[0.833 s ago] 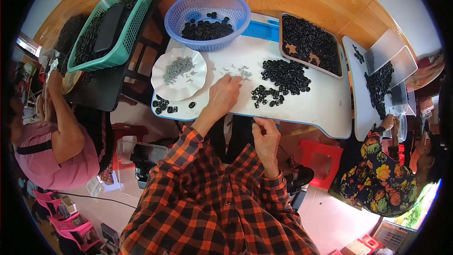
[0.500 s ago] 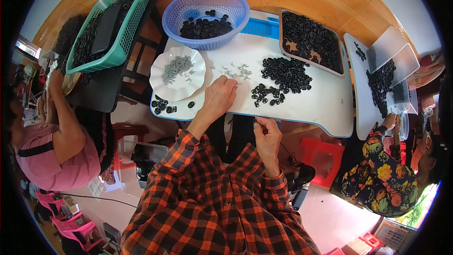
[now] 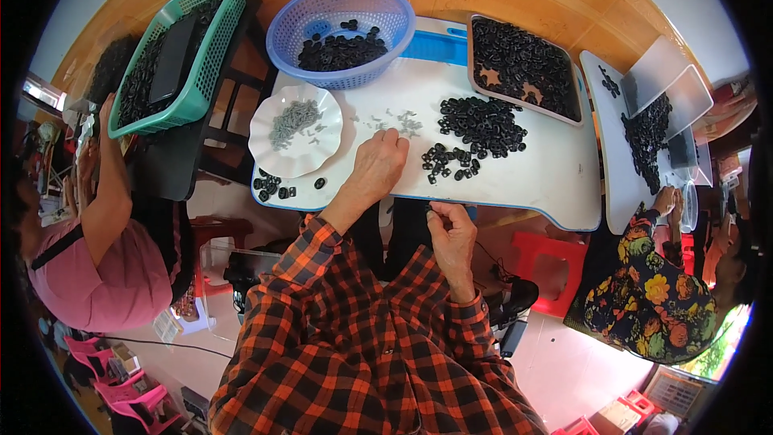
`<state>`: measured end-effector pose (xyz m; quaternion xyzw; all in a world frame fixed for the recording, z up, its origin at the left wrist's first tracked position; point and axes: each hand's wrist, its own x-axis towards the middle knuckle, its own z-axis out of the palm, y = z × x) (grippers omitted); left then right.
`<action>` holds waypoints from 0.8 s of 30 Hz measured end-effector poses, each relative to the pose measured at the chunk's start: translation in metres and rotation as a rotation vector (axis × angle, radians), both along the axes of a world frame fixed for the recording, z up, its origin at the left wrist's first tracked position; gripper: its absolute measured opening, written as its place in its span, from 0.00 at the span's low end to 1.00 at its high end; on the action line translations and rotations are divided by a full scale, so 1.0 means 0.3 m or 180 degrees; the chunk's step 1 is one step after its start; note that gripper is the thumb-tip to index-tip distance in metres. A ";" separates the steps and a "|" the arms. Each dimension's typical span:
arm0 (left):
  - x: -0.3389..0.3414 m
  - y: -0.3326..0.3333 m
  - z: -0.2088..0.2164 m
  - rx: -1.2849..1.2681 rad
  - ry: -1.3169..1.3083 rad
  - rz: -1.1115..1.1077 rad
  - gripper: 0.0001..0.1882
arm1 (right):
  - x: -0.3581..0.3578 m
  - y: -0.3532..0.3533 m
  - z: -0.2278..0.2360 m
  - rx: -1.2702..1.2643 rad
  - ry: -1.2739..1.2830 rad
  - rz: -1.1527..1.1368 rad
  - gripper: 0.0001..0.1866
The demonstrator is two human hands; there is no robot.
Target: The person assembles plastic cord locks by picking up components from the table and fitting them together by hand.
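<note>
My left hand (image 3: pixel 375 169) rests on the white table with its fingers curled down and pressed together, just below some scattered small grey pieces (image 3: pixel 407 122). Whatever its fingertips hold is hidden. At the table's front edge, my right hand (image 3: pixel 453 242) pinches a small black part, of which only a dark bit shows. A heap of small black parts (image 3: pixel 483 125) lies right of my left hand, with a looser group (image 3: pixel 451 163) in front. Left of the hand stands a white scalloped plate (image 3: pixel 316 155) bearing grey pieces (image 3: pixel 295 119).
A purple-blue colander (image 3: pixel 398 12) and a tray (image 3: pixel 578 93), both with black parts, stand along the back. More black parts (image 3: pixel 272 185) lie by the plate. Co-workers sit at left, near a green basket (image 3: pixel 211 56), and right. A red stool (image 3: pixel 551 270) stands below the table.
The view has shifted slightly. My left hand's fingers bend a little differently near the grey pieces; my right hand keeps its pinch. The left co-worker's arm has risen toward the green basket.
</note>
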<state>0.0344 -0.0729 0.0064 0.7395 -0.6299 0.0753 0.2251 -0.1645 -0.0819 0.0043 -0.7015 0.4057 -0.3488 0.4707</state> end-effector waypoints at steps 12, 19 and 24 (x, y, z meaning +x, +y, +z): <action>-0.035 0.002 0.001 0.0011 -0.0162 0.0005 0.07 | 0.007 -0.007 -0.012 -0.0113 -0.0004 -0.0045 0.05; -0.084 0.091 0.008 -0.0716 0.2252 0.0057 0.02 | 0.070 -0.012 0.000 0.0171 -0.0165 -0.0004 0.05; -0.134 0.132 0.016 -0.0479 0.4025 -0.0025 0.05 | 0.139 -0.009 -0.009 -0.0013 -0.0479 -0.0086 0.06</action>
